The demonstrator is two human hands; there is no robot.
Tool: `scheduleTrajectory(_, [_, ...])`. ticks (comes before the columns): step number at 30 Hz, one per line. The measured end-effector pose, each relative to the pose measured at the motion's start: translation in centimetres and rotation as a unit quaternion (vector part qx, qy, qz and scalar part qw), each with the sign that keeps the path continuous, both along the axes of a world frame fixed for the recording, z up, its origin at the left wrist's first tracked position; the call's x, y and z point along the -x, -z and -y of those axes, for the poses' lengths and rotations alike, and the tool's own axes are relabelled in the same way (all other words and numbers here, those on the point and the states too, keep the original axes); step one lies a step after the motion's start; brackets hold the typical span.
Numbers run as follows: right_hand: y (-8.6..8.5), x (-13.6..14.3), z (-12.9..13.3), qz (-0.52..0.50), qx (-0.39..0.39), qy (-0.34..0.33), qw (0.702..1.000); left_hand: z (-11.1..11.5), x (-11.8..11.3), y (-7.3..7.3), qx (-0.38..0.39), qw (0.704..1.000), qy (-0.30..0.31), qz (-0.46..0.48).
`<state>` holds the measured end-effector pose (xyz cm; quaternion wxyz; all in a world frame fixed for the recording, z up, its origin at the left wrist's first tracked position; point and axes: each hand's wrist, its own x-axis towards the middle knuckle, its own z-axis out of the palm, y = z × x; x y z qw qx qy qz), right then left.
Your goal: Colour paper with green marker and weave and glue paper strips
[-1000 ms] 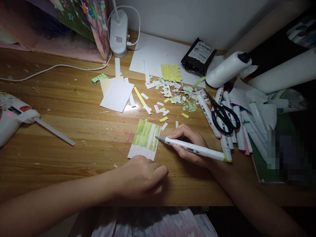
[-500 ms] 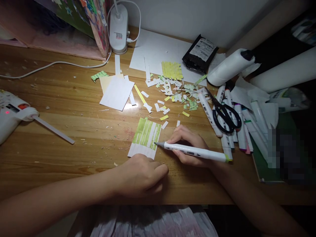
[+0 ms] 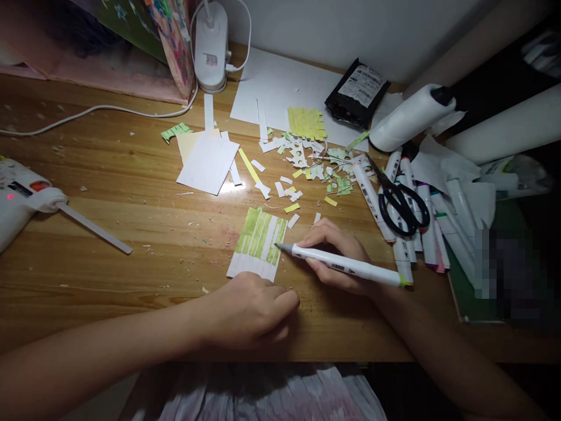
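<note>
A white paper piece (image 3: 258, 242) with green marker stripes lies on the wooden desk in front of me. My left hand (image 3: 254, 310) rests at its lower edge, fingers curled in; whether anything is inside them is hidden. Between the thumb and fingers of my right hand (image 3: 337, 254) is a white marker (image 3: 350, 266) with a green end. Its grey tip touches or hovers just over the right part of the stripes. A bare white stripe runs between the green ones. Beyond the paper lie many green, yellow and white scraps (image 3: 337, 169).
Black scissors (image 3: 403, 210) lie on a pile of markers (image 3: 432, 234) at the right. Behind are a black packet (image 3: 359, 93), a white roll (image 3: 412, 117) and a power strip (image 3: 211, 49) with a cable. A glue gun (image 3: 21, 199) stands at the left edge.
The marker tip has shifted slightly up along the right-hand stripes, with my right hand tilting a little. My left hand has stayed in place.
</note>
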<state>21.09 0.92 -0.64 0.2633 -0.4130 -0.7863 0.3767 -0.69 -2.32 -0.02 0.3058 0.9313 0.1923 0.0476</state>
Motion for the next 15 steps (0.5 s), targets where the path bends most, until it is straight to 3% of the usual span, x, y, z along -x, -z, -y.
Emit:
scheduleTrajectory(5, [-0.05,0.04,0.07,-0.008,0.015,-0.032,0.999,0.06,0.0,0.1,-0.006,1.0,0.005,-0.005])
scheduleTrajectory(9, [0.1,0.03,0.14,-0.007,0.001,-0.008,1.0,0.08,0.03,0.11,-0.004,1.0,0.003,-0.009])
scheduleTrajectory(15, [-0.54,0.14,-0.11,-0.009,0.017,-0.059,0.998,0.12,0.11,-0.23,-0.01,1.0,0.007,-0.006])
